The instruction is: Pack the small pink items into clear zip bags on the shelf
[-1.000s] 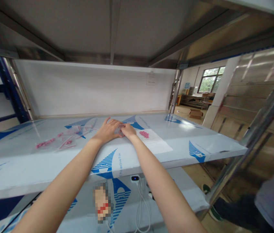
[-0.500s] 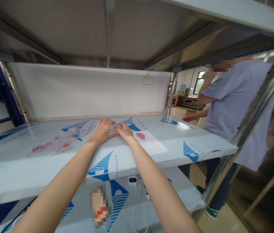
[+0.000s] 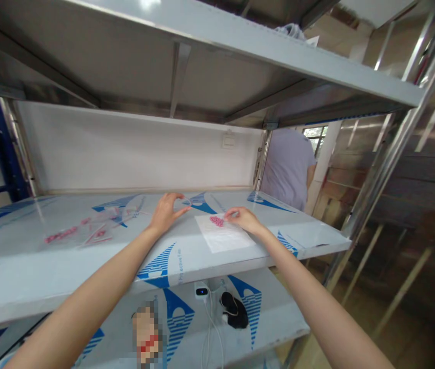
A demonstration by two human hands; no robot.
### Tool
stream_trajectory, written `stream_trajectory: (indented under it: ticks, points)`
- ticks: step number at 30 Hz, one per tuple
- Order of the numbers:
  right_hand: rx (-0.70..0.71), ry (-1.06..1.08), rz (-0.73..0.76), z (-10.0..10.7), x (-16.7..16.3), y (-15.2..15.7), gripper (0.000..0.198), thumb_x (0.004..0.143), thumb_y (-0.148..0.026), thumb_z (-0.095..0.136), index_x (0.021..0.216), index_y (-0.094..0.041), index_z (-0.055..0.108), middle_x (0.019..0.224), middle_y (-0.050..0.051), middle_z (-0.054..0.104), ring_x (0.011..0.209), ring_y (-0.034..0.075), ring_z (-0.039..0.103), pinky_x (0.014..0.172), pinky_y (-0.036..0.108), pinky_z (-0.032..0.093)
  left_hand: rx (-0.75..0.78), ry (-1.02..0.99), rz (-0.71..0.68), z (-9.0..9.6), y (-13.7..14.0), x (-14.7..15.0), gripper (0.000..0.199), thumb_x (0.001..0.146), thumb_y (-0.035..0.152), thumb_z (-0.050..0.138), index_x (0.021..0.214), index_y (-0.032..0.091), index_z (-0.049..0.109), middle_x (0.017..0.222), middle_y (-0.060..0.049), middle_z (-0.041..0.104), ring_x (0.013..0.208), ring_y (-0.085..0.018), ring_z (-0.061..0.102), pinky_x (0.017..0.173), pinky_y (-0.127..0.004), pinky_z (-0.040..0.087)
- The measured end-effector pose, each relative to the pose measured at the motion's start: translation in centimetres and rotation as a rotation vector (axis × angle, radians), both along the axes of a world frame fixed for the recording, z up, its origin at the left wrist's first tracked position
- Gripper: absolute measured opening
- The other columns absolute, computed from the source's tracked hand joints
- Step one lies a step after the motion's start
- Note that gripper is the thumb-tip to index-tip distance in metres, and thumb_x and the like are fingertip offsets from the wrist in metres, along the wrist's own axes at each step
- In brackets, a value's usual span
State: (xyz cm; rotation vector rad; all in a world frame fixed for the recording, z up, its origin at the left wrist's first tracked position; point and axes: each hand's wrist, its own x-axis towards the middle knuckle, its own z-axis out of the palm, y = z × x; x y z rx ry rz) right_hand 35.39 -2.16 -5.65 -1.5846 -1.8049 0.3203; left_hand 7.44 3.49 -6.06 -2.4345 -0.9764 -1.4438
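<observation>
My left hand is raised a little over the shelf, thumb and fingers curved around a thin clear piece, perhaps plastic, hard to make out. My right hand is at the right edge of a small pile of pink bead-like pieces, thumb and fingertips pinched together. Whatever is between those fingertips is too small to see. The pile lies on a white sheet. Left of my left hand, clear bags and pink pieces lie on the shelf.
The work shelf has blue-printed protective film. Another metal shelf hangs low overhead. Below are a white device with cables and a black object. A person in a light shirt stands beyond the right rear post.
My right hand has moved away from my left hand, rightward to the pink pile. My left hand stays almost in place. The other person has moved farther off, and the view has shifted.
</observation>
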Motion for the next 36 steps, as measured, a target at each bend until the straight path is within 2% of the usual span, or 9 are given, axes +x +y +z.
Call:
stream_trajectory:
  ticks: [2,6,16,19,22,26,29,31,36]
  points:
    - [0.001,-0.018,-0.017,-0.7,0.5,-0.7,0.017,0.07,-0.031,0.067,0.081,-0.02,0.072,0.086,0.002,0.07,0.081,0.018,0.062,0.072,0.025,0.042,-0.016,-0.01,-0.018,-0.1,0.0,0.1,0.04,0.081,0.051,0.055,0.101,0.016,0.054,0.101,-0.008,0.061,0.098,-0.022,0.054,0.089,-0.036,0.042]
    - [0.017,-0.076,-0.081,-1.2,-0.9,-1.2,0.021,0.069,-0.039,0.067,0.081,-0.023,0.072,0.084,0.0,0.07,0.077,0.018,0.062,0.066,0.025,0.04,-0.062,-0.031,-0.015,-0.1,-0.1,0.0,0.041,0.08,0.052,0.056,0.1,0.017,0.055,0.101,-0.008,0.061,0.098,-0.022,0.054,0.086,-0.036,0.044]
    - [0.066,-0.23,-0.191,-1.6,-1.7,-1.2,0.012,0.072,-0.038,0.066,0.076,-0.029,0.073,0.075,0.0,0.068,0.071,0.018,0.06,0.063,0.026,0.038,-0.088,-0.039,-0.029,0.0,-0.1,0.0,0.041,0.079,0.052,0.057,0.101,0.016,0.056,0.101,-0.007,0.061,0.099,-0.021,0.054,0.082,-0.033,0.046]
    - [0.101,-0.181,-0.227,-1.3,-1.8,-1.2,0.013,0.072,-0.037,0.067,0.076,-0.027,0.073,0.074,0.002,0.068,0.067,0.018,0.059,0.061,0.026,0.037,-0.091,-0.031,-0.04,-0.1,0.0,0.1,0.041,0.079,0.051,0.057,0.101,0.017,0.056,0.102,-0.008,0.061,0.1,-0.021,0.054,0.083,-0.034,0.046]
    - [0.197,0.001,-0.269,-0.1,-2.7,-0.7,0.02,0.073,-0.038,0.065,0.081,-0.021,0.073,0.072,0.005,0.068,0.063,0.017,0.058,0.059,0.026,0.038,-0.106,-0.028,-0.051,-0.1,0.0,0.2,0.042,0.078,0.051,0.058,0.102,0.017,0.056,0.103,-0.008,0.061,0.101,-0.021,0.054,0.083,-0.035,0.047]
    - [0.302,0.219,-0.112,2.2,-5.8,0.4,0.023,0.075,-0.037,0.062,0.085,-0.019,0.072,0.082,0.004,0.069,0.067,0.015,0.059,0.063,0.023,0.042,-0.129,-0.037,-0.084,-0.1,-0.1,0.6,0.043,0.075,0.051,0.062,0.101,0.017,0.058,0.101,-0.007,0.062,0.099,-0.021,0.055,0.081,-0.034,0.048]
    - [0.323,0.143,-0.004,3.3,-8.7,0.8,0.015,0.075,-0.034,0.065,0.081,-0.023,0.072,0.086,0.001,0.069,0.076,0.013,0.059,0.07,0.022,0.041,-0.145,-0.038,-0.114,0.1,-0.3,0.9,0.042,0.074,0.049,0.064,0.101,0.017,0.059,0.099,-0.007,0.063,0.096,-0.02,0.056,0.076,-0.032,0.049]
    - [0.34,0.063,0.012,3.5,-10.1,1.0,0.011,0.074,-0.032,0.067,0.079,-0.025,0.073,0.087,-0.001,0.069,0.079,0.013,0.059,0.072,0.022,0.04,-0.146,-0.045,-0.129,0.1,-0.4,1.0,0.041,0.073,0.048,0.065,0.1,0.017,0.06,0.097,-0.006,0.064,0.094,-0.019,0.056,0.074,-0.031,0.049]
    - [0.291,0.03,0.019,3.0,-11.1,1.3,0.014,0.079,-0.033,0.062,0.085,-0.027,0.073,0.091,0.0,0.068,0.081,0.013,0.059,0.073,0.023,0.04,-0.133,-0.072,-0.144,0.2,-0.5,1.1,0.041,0.071,0.047,0.068,0.098,0.016,0.061,0.094,-0.006,0.064,0.09,-0.018,0.056,0.071,-0.029,0.048]
